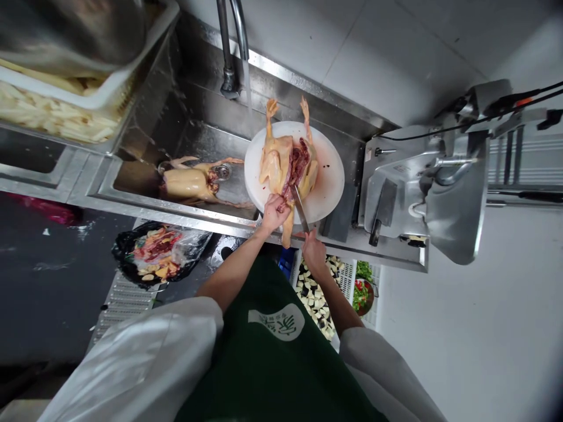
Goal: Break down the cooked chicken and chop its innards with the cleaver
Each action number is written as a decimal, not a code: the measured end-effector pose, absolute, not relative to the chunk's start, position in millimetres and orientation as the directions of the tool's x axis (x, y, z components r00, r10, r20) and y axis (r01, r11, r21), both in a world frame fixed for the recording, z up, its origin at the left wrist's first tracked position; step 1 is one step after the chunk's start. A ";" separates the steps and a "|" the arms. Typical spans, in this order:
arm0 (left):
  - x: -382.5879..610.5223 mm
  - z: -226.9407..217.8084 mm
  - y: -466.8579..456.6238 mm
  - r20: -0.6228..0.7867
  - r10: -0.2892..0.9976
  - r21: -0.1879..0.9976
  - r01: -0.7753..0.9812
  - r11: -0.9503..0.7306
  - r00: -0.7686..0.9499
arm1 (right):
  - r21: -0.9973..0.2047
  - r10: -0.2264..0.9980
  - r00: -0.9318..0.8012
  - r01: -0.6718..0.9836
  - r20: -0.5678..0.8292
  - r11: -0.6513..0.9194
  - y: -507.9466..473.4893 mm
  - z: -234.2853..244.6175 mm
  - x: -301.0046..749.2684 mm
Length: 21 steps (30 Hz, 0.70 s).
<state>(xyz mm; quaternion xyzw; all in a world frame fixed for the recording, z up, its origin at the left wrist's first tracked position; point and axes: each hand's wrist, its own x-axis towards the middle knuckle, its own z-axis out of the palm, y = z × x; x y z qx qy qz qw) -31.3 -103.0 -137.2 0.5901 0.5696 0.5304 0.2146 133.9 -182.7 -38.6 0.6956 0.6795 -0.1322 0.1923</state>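
Observation:
A raw plucked chicken [281,163], split open with its red insides showing, lies on a round white cutting board [328,176] over the steel sink's edge. My left hand [273,212] is closed on the near end of the bird, by its neck. My right hand [313,249] grips the handle of a knife [299,208] whose blade points up into the opened carcass. A second whole plucked chicken [191,181] lies in the sink basin [145,176].
A tap [229,53] runs water into the sink. A meat slicer [440,187] stands right of the board. White trays of pale cut strips [53,114] sit upper left. A black bag of offal [158,255] and a crate of diced aubergine [314,299] lie below.

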 end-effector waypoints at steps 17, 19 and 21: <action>-27.2 -112.1 -128.5 0.297 0.898 0.898 0.414 -0.147 -0.325 | 0.104 0.820 0.077 0.994 -0.567 -0.021 -214.2 -7.7 160.3; -21.0 -102.4 -137.9 0.268 0.904 0.917 0.376 -0.134 -0.333 | 0.083 0.825 0.073 0.996 -0.561 -0.031 -215.4 -2.1 166.5; -16.0 -97.8 -148.7 0.264 0.930 0.922 0.351 -0.164 -0.257 | 0.060 0.828 0.088 0.996 -0.554 -0.066 -221.3 2.1 176.5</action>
